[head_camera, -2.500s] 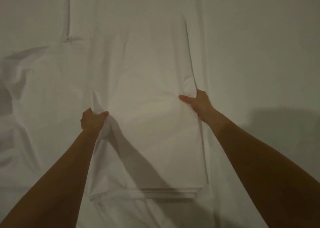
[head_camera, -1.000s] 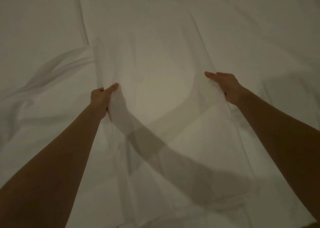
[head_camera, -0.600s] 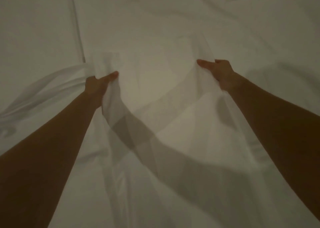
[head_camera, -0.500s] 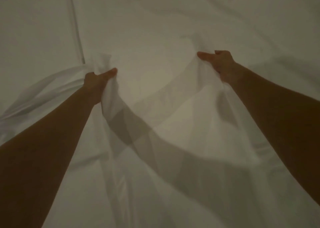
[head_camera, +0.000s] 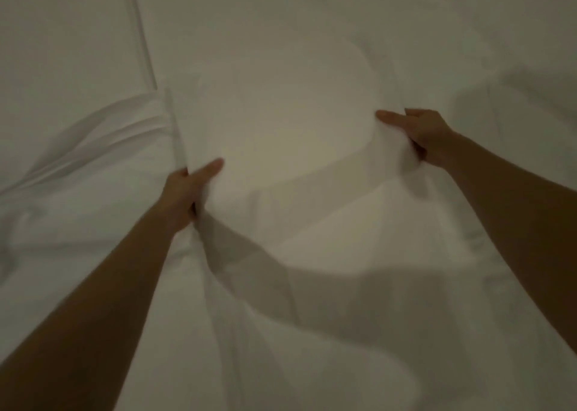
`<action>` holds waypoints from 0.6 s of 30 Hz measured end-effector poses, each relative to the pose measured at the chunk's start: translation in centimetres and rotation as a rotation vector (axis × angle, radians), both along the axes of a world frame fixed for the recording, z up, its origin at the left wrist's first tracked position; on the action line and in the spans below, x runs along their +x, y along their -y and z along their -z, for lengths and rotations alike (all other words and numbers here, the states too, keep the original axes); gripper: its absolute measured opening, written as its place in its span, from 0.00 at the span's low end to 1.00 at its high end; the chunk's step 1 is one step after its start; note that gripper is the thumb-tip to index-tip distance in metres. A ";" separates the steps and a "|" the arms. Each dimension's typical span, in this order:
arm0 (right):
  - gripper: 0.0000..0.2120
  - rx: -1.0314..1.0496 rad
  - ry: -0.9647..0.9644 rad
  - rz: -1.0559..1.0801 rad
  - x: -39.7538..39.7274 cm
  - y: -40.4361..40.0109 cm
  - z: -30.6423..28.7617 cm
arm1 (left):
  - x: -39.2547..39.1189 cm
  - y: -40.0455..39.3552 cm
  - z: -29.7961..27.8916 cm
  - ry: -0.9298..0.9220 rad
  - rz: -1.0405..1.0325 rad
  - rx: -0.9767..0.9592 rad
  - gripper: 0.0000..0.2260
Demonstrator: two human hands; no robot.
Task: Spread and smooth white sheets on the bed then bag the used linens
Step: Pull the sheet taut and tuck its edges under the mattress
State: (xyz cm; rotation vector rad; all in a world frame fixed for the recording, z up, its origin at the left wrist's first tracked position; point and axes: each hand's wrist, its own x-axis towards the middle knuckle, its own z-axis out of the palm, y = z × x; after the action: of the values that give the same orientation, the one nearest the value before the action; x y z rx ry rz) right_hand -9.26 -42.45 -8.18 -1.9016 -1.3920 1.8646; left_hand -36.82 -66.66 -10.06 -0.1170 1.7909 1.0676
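A white sheet [head_camera: 281, 135] billows in front of me, partly unfolded and lifted off the bed. My left hand [head_camera: 184, 192] grips its left edge, thumb on top and fingers curled under the cloth. My right hand [head_camera: 421, 132] grips the right edge the same way. The cloth between my hands is thin enough that a folded layer shows through it. The lower part of the sheet drapes down toward me in loose folds, blurred by motion.
White bedding [head_camera: 62, 51] covers the whole bed beneath. A long straight seam or fold [head_camera: 143, 42] runs up the left side. Rumpled wrinkles [head_camera: 93, 142] lie at the left, beside my left hand.
The sheet went from a flat folded stack to an opened, lifted layer. Both hands kept their grip and swung it up and forward; in the last half second they dropped slightly.
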 end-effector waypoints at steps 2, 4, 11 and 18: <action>0.19 -0.025 0.073 -0.011 2.2 2.0 0.4 | 2.3 3.4 0.0 0.023 -0.004 -0.039 0.10; 0.28 -0.068 0.127 -0.034 4.2 4.2 0.5 | 5.0 6.4 -0.5 0.037 0.047 -0.066 0.08; 0.29 -0.237 0.151 -0.081 12.1 13.9 -0.9 | 13.9 15.7 -0.8 0.028 0.050 -0.133 0.09; 0.46 -0.390 0.269 -0.245 20.6 22.0 -1.8 | 20.9 23.1 -2.5 0.136 0.060 -0.153 0.25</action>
State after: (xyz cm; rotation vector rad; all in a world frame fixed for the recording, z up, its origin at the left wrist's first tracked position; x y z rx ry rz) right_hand 11.38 -64.42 -6.43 -2.3318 -1.4815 2.1953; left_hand -15.97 -89.73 -7.52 -0.2217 1.7406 0.8592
